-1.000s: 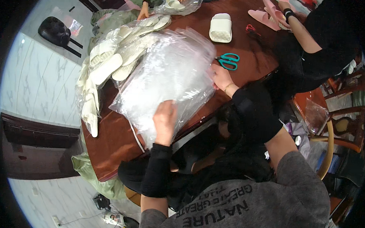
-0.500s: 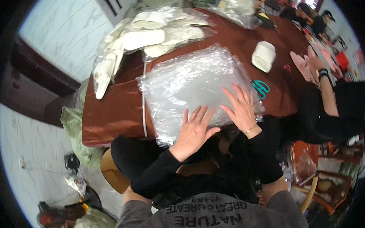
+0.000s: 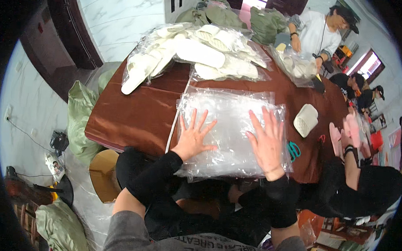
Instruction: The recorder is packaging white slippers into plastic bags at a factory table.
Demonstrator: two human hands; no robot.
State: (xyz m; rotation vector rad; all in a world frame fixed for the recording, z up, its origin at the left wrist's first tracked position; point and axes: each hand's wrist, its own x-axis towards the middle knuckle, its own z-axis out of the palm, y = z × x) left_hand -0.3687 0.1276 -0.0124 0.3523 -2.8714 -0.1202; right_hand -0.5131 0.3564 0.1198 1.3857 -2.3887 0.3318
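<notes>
A stack of clear plastic bags (image 3: pixel 229 144) lies flat at the near side of the brown-covered table (image 3: pixel 135 110). My left hand (image 3: pixel 194 135) rests on the stack's left part, fingers spread. On its right part lies my right hand (image 3: pixel 267 143), also with fingers apart and nothing held. Teal-handled scissors (image 3: pixel 293 151) sit just right of the stack, partly covered by its edge. Farther right stands a single cream slipper (image 3: pixel 306 120). Beyond the bags, a heap of cream slippers in clear bags (image 3: pixel 199 53) covers the far left of the table.
Across the table a person (image 3: pixel 317 34) handles bagged slippers (image 3: pixel 296 69). At the right, another person's hand (image 3: pixel 347 141) is by pink slippers (image 3: pixel 335 137). A cardboard box (image 3: pixel 102 175) and green sacks (image 3: pixel 80 121) stand on the floor at left.
My hands have spread farther apart on the stack, the left one moving to its left side. The view has tilted up, showing more of the far side and the person there.
</notes>
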